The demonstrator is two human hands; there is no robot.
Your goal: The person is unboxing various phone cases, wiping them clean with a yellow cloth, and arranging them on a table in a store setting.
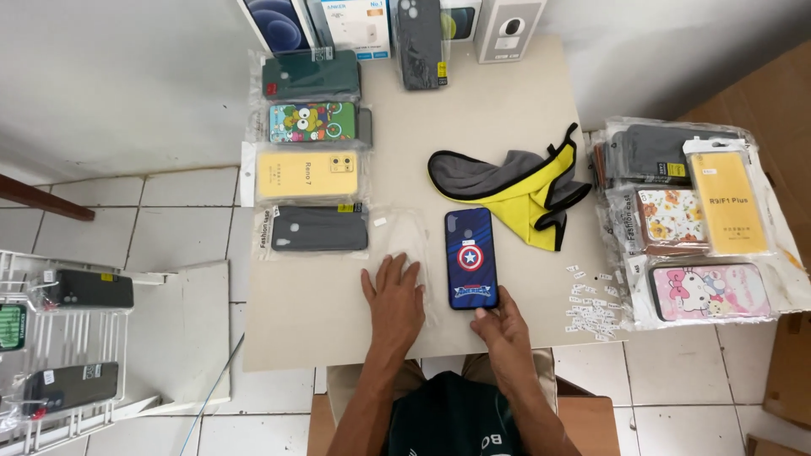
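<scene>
1. While left hand [394, 306] lies flat and open on clear sleeve [404, 245], pinning it, blue phone case [471, 257] lies at 3 o'clock on counter [312, 312].
2. Right hand [504, 331] touches the case's lower edge with its fingertips, steadying it, nothing clasped.

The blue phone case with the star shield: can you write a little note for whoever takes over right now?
Left hand: flat, palm down, on the clear plastic sleeve on the beige table; it grips nothing.
Right hand: fingers touch the bottom edge of the blue phone case; not lifted.
The case lies flat, out of any sleeve, just right of the clear one. A yellow and grey cloth lies behind it, small white labels to its right.
Done: bagged cases lined up along the left edge.
Left: this case is not yet in the sleeve.
</scene>
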